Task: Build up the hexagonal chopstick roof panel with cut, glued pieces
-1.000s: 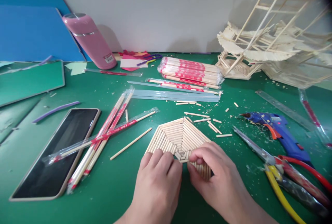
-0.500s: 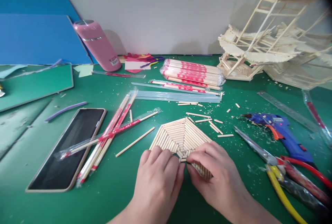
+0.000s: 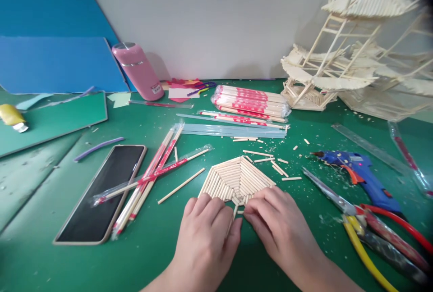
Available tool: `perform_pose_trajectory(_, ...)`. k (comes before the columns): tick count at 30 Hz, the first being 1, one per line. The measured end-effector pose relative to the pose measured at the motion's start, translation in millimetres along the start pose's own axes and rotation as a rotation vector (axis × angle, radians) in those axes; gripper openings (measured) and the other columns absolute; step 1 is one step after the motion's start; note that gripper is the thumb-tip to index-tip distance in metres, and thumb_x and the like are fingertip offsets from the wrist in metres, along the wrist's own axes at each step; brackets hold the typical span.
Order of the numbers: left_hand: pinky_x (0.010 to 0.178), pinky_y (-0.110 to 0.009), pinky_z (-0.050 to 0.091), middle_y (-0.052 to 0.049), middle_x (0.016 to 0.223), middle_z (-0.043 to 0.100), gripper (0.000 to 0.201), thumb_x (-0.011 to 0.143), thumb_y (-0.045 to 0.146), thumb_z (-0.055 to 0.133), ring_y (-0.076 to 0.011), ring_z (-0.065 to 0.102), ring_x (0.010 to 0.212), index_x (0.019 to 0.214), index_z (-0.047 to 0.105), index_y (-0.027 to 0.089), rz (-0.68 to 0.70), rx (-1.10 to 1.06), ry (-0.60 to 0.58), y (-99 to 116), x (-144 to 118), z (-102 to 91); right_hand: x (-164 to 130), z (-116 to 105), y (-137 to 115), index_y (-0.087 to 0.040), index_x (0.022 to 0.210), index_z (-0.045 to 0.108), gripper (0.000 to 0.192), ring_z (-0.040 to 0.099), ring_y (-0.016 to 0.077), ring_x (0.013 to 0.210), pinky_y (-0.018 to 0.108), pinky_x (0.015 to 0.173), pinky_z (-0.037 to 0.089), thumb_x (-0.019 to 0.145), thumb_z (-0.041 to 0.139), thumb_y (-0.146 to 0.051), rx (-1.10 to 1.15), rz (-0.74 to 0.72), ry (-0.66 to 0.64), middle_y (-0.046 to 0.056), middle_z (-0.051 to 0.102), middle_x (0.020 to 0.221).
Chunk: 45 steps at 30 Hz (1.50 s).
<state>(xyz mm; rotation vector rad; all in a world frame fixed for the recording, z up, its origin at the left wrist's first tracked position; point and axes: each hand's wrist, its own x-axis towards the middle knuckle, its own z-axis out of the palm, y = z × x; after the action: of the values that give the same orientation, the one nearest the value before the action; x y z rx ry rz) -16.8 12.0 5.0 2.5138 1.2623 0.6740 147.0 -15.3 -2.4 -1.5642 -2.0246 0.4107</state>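
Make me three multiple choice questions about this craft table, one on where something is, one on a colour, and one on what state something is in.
1. Where does the dark-screened phone lie?
A. Left of the flat panel of cut wooden sticks
B. Behind the stick tower model
C. Under the scissors

2. What colour is the glue gun?
A. Pink
B. Blue
C. Yellow

3. What are the two hands doing?
A. Both lifted off the green mat
B. One holds the scissors
C. Both set at the panel's near edge

Answers:
1. A, the phone rests on the green cutting mat at the panel's left, past the wrapped chopsticks.
2. B, its body is blue with an orange trigger.
3. C, the left hand and right hand meet at the near edge, fingers on short sticks there.
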Motion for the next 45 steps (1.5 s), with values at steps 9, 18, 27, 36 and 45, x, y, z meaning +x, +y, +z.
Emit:
perform_pose_trajectory(9,0.059,-0.03,0.035,-0.002,0.065,0.057,0.017,0.081,0.016,0.049,-0.0166,0.047,0.064,0.071,0.063,0.019,-0.007,-0.019,0.059,1,1,-10.6,0,0,-5,-0.019,0.083,0.059,0.013,0.046,0.0198,0.076,0.035,0.066,0.036,0.085,0.046,-0.018,-0.069,-0.009,-0.069,0.005,0.054,0.079)
perform_pose_trajectory(18,0.059,-0.027,0.044,-0.003,0.069,0.058,0.015,0.081,0.013,0.048,-0.0145,0.052,0.064,0.077,0.062,0.018,-0.063,-0.291,0.057,19,-13,-23.5,-6,-10,-16,-0.02,0.078,0.051,0.017,0.049,0.0171,0.075,0.031,0.066,0.04,0.09,0.038,-0.022,0.104,0.017,-0.033,0.002,0.053,0.078)
perform_pose_trajectory(27,0.053,-0.019,0.04,-0.001,0.062,0.058,0.026,0.083,0.034,0.052,-0.0092,0.047,0.056,0.07,0.066,0.017,-0.425,-1.009,-0.093,56,-12,-27.6,-19,-27,-45,-0.022,0.07,0.051,0.021,0.044,0.0101,0.061,0.02,0.056,0.04,0.086,0.047,-0.035,0.988,0.261,0.091,-0.003,0.042,0.067)
perform_pose_trajectory(36,0.044,-0.018,0.024,0.0,0.054,0.055,0.036,0.071,0.047,0.064,-0.0035,0.036,0.043,0.062,0.064,0.012,-0.742,-1.454,-0.211,62,-10,-9.3,-38,-26,-42,-0.023,0.074,0.057,0.014,0.048,0.0095,0.059,0.02,0.053,0.041,0.084,0.049,-0.029,0.996,0.282,0.192,-0.003,0.041,0.068)
perform_pose_trajectory(45,0.044,-0.018,0.024,0.006,0.051,0.039,0.024,0.072,0.033,0.058,-0.0056,0.031,0.046,0.059,0.045,0.016,-0.686,-1.213,-0.234,68,-9,-8.5,-89,-61,46,-0.023,0.097,0.058,0.02,0.059,0.0187,0.077,0.027,0.065,0.049,0.078,0.056,-0.029,-0.056,0.266,0.39,0.005,0.06,0.091)
